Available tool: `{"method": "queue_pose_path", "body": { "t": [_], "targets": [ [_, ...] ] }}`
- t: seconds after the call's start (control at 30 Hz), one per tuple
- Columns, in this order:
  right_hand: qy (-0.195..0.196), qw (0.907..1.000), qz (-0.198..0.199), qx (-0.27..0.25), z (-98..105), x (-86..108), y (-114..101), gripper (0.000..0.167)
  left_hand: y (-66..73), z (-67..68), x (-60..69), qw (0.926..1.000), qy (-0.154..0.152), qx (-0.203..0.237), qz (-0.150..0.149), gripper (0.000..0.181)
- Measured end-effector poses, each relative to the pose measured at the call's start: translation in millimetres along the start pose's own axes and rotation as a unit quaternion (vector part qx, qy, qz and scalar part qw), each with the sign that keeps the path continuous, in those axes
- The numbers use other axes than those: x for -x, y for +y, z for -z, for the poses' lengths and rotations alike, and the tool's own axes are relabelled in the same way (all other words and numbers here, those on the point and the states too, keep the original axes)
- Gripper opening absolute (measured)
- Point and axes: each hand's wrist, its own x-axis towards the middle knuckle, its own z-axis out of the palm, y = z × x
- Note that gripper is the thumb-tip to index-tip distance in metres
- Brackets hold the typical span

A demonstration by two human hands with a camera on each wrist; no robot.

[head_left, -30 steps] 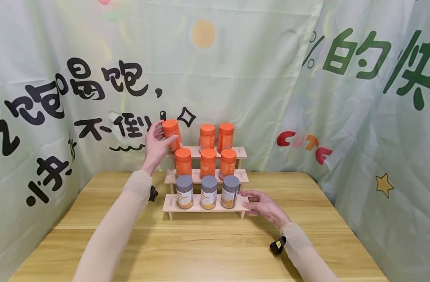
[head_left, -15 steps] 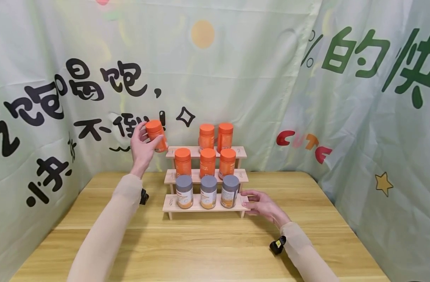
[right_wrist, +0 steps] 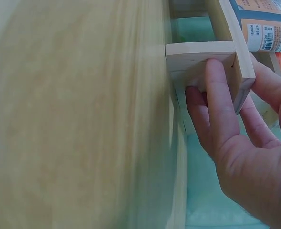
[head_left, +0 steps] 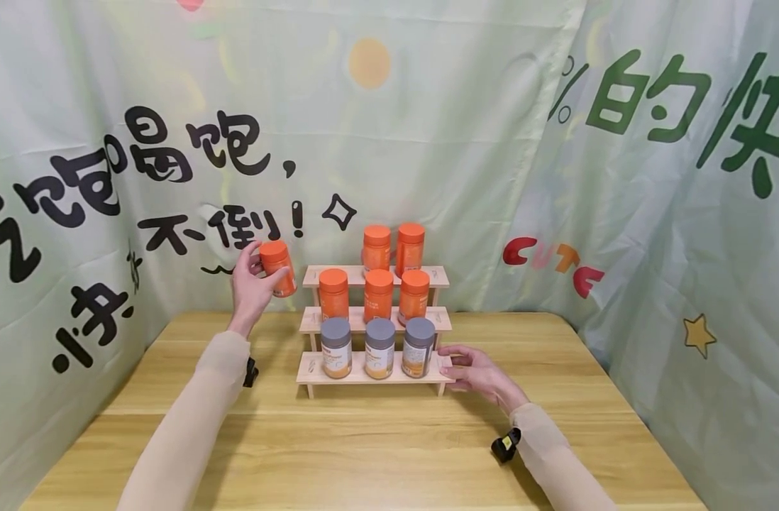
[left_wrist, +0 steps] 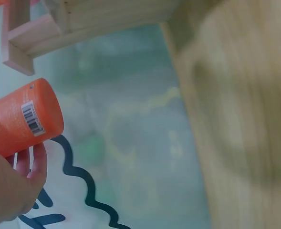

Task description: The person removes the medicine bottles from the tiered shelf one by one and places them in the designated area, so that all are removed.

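Note:
My left hand (head_left: 251, 297) grips an orange jar (head_left: 279, 271) in the air, left of the three-tier wooden display stand (head_left: 311, 367). In the left wrist view, the jar (left_wrist: 16, 119) lies sideways across the picture and shows a barcode near its base. My right hand (head_left: 485, 375) holds the right end of the lowest tier. Seen by the right wrist, its fingers are under the board (right_wrist: 245, 71) by the leg, and the thumb lies at the upper side. On the stand are two orange jars (head_left: 377, 250) on top, three orange jars (head_left: 378, 297) midway and three grey-lidded jars (head_left: 379, 348) lowest.
The stand is on a wooden table (head_left: 389, 447), towards its back edge. Printed cloth (head_left: 440, 142) hangs behind the table and along both sides. A small black camera (head_left: 506, 446) is worn at the right wrist, another (head_left: 251, 372) at the left.
My left hand has carried the orange jar off the left end of the top tier, moving left and then down. The right hand keeps its place on the stand.

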Motion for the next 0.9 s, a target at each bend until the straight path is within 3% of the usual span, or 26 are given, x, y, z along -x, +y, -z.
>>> {"method": "queue_pose_path", "body": {
  "t": [0.27, 0.57, 0.73, 0.9],
  "targets": [
    [-0.003, 1.0, 0.001, -0.001, 2.1, -1.7, -0.6, 0.051, -21.3, 5.9, 6.2, 0.9994, -0.019, -0.027, 0.014, 0.074],
    [0.001, 1.0, -0.001, -0.006, 2.6, -1.1, -0.6, 0.052, -40.0, 7.9, 15.5, 0.9946, -0.07, -0.064, 0.043, 0.078],
    [0.001, 1.0, -0.001, -0.002, 1.6, -1.1, -0.5, 0.051, -51.6, 7.5, 20.5, 0.9902, -0.109, -0.058, 0.066, 0.08],
    [0.006, 1.0, -0.002, -0.002, 1.6, -0.5, 0.3, 0.051, -61.5, 6.4, 25.0, 0.9863, -0.126, -0.038, 0.1, 0.079]
  ]
}}
